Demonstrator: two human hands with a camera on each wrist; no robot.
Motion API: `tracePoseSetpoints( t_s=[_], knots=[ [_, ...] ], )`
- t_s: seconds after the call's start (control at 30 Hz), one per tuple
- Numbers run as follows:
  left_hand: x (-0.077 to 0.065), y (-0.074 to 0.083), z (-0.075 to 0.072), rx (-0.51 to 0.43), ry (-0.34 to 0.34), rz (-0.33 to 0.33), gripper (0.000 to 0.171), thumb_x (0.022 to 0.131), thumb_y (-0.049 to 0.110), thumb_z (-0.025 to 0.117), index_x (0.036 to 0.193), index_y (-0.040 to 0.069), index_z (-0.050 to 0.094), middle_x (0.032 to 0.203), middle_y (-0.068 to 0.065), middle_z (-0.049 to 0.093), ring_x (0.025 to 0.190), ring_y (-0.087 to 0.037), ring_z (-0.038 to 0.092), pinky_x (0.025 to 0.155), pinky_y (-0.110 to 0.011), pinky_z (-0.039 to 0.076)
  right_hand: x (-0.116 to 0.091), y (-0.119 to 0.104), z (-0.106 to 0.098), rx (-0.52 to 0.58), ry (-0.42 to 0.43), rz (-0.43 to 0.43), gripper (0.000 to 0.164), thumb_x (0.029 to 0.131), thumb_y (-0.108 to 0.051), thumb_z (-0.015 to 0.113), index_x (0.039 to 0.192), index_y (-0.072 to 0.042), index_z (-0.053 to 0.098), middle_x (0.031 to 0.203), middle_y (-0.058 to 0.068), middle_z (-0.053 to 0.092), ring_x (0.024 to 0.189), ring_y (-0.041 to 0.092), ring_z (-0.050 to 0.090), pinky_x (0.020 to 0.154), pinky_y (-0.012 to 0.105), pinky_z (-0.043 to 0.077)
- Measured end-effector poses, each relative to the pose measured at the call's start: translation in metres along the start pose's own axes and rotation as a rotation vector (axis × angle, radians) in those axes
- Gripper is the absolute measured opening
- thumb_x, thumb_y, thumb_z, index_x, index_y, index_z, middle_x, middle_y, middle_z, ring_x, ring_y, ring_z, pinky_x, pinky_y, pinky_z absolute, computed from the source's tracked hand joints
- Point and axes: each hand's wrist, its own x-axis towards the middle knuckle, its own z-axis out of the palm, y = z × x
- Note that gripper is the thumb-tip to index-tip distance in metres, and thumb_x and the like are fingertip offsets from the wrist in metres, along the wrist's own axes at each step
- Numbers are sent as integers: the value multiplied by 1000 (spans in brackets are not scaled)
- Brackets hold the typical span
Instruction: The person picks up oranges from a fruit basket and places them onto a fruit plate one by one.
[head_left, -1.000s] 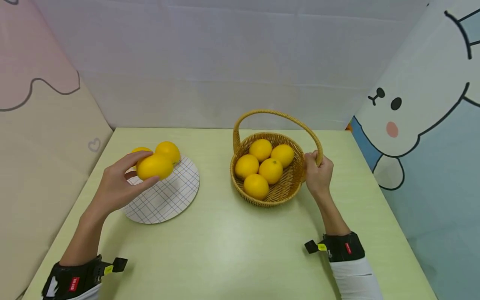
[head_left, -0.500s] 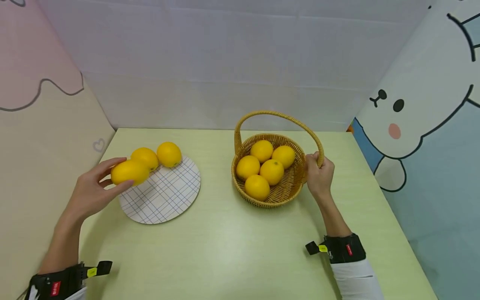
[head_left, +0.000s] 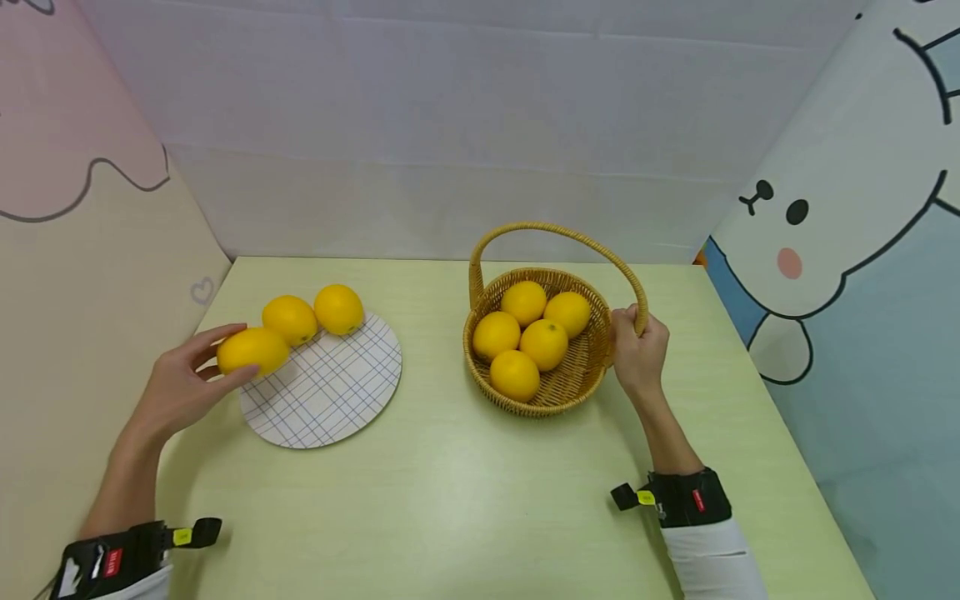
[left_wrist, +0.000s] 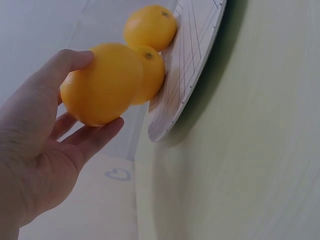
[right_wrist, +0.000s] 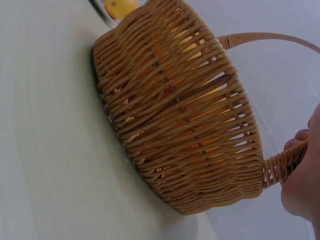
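- Yellow-orange fruit (head_left: 252,350), smooth and slightly oval, sits in the left hand (head_left: 180,387), thumb over its far side and fingers curled under its near side; the wrist view shows it cradled clear of the palm.
- Its long axis runs roughly left to right across the person's view, and it hangs at the left rim of the checked plate (head_left: 337,400), whether resting on the rim or just above it I cannot tell.
- From the grip, the plate's bare surface lies to the right and slightly nearer the person; the left hand is much the nearer hand to it.
- 2 more fruits (head_left: 290,319) lie on the plate's far-left edge, touching each other, and the nearer of them is just beside the held fruit, seemingly in contact in the wrist view.
- The right hand (head_left: 637,350) is curled round the base of the handle of the wicker basket (head_left: 592,350), on its right side.
- That basket stands on the pale green table (head_left: 465,500), well apart from the plate, with 4 like fruits inside.
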Motion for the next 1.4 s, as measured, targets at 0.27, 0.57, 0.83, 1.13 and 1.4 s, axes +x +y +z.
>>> tracePoseSetpoints(
  t_s=[0.27,0.57,0.83,1.13,1.4],
  knots=[
    [2,-10,6,9,-23,-34,71,103,26,86,165,9,56,166,-30,52,116,21,46,92,7,46,-1,0,0,-4,5,5,45,111,-1,55,68,4,44,56,-9,46,47,4,29,44,24,19],
    [2,-18,10,-3,-42,-29,71,103,25,85,166,8,56,166,-31,52,117,19,47,92,7,45,-1,1,-1,-6,3,-2,45,111,0,55,68,5,42,55,-9,44,46,4,27,43,25,19],
    [3,-21,12,1,-38,-27,71,104,26,85,166,8,56,166,-32,52,117,20,46,92,7,44,0,1,0,3,10,-9,45,111,1,55,68,6,42,56,-9,45,47,5,28,44,25,19],
    [6,-23,12,14,-47,-69,69,108,24,79,169,9,51,169,-31,50,116,17,44,90,9,40,0,1,1,1,11,-15,45,110,-1,54,67,5,42,56,-10,45,48,3,29,44,23,20],
    [5,-29,13,38,-61,-57,68,109,17,71,172,6,45,170,-34,47,115,16,43,90,8,37,0,2,0,-3,9,-18,45,110,0,53,67,5,43,56,-9,44,48,4,28,45,24,19]
  ],
)
